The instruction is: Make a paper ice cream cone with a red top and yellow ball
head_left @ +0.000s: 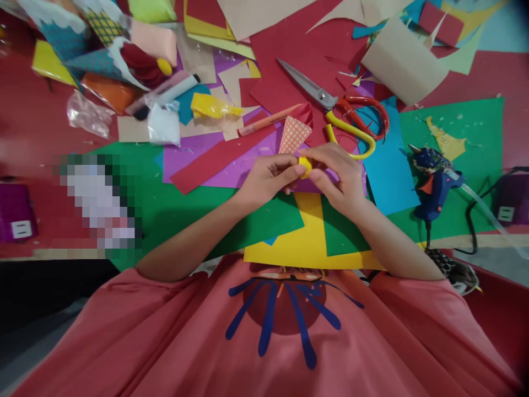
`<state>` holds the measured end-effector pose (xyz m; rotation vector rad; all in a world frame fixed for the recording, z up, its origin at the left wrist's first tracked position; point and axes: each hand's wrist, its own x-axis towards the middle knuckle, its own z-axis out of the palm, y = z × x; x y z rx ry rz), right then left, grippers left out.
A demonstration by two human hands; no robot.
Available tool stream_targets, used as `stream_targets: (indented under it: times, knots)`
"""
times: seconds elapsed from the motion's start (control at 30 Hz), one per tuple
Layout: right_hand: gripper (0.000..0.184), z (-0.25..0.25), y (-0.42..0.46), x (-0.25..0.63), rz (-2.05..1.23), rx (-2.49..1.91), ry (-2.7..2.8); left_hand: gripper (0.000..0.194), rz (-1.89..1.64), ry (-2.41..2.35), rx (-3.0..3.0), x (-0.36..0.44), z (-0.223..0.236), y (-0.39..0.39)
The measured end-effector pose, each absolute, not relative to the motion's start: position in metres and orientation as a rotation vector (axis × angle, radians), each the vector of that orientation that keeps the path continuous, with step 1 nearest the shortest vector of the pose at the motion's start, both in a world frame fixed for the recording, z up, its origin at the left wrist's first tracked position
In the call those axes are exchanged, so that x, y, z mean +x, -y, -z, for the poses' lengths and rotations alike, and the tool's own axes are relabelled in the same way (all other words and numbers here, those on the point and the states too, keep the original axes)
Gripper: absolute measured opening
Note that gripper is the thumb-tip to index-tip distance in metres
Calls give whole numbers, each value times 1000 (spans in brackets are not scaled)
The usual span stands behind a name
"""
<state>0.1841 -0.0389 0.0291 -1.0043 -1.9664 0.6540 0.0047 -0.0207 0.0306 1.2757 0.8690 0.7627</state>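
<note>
A small yellow lump of modelling clay (305, 166) sits between my two hands above the purple and green sheets. The fingertips of my left hand (273, 175) pinch it from one side. My right hand (341, 175) has its curled fingers and thumb on the other side of it. Just beyond the fingers lies a cone with an orange grid pattern (295, 135). Beside the cone is an orange pen (268, 119). An opened wrapper with yellow clay (215, 106) rests farther left.
Large scissors (322, 96) with red and yellow handles lie beyond my right hand. A blue glue gun (436, 190) with its cord is at the right. Wrapped clay packs and patterned cones (97, 63) crowd the far left. Coloured paper scraps (281, 49) cover the back.
</note>
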Motion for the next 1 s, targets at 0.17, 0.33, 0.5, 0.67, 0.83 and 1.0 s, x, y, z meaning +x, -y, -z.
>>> stream_targets:
  times: [0.17,0.33,0.5,0.67,0.83,1.0]
  knots:
    - [33,-25,36,187,-610,-1030,2025,61,-806,-864,1294,2,-31,21]
    - [27,-24,34,188,-586,-1049,1925,65,-841,-939,1284,1,-23,24]
    - [29,-27,35,188,-698,-1084,1915,55,-938,-945,1447,0,-19,25]
    - [40,-27,35,185,-844,-982,2025,56,-928,-892,1631,-1,-20,24]
    - [45,-28,35,185,-907,-1022,2008,53,-865,-893,1697,-2,-23,25]
    - [48,-34,36,182,-1178,-1110,1745,54,-905,-963,1728,-3,-22,24]
